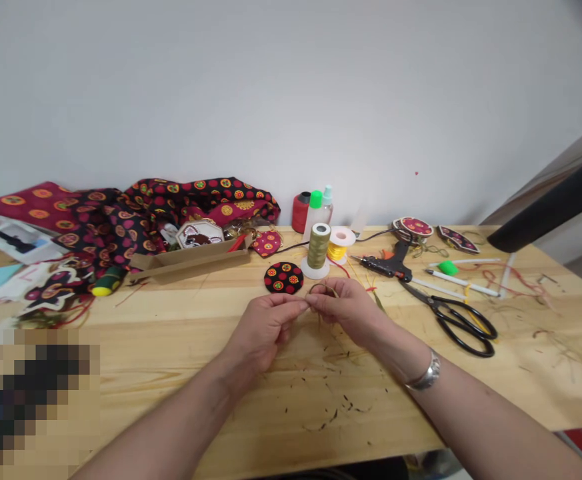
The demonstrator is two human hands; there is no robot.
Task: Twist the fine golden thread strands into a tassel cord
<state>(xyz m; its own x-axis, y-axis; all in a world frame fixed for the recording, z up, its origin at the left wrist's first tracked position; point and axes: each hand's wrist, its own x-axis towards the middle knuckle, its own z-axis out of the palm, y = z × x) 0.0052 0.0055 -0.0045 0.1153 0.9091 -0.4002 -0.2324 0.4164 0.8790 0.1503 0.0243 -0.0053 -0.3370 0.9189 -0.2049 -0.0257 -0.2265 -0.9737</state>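
Observation:
Over the middle of the wooden table [181, 380], my two hands meet at the fingertips. My right hand [353, 310] pinches a thin olive cord [327, 288], part of which loops above its fingers. Closed in a pinch too, my left hand [261, 327] has its thumb and forefinger at the same cord; its other fingers are curled under. Just beyond the hands lies a round black patterned fabric piece [283, 277]. Behind it stand a spool of olive thread [319, 247] and a spool of yellow cord [339, 245].
Black-handled scissors [463, 327] and a glue gun [388, 265] lie to the right, near a white pen [463, 283]. At left are a cardboard tray [193, 264] and patterned cloth [171, 200]. Bottles [315, 210] stand by the wall. Dark scraps [338, 407] litter the front.

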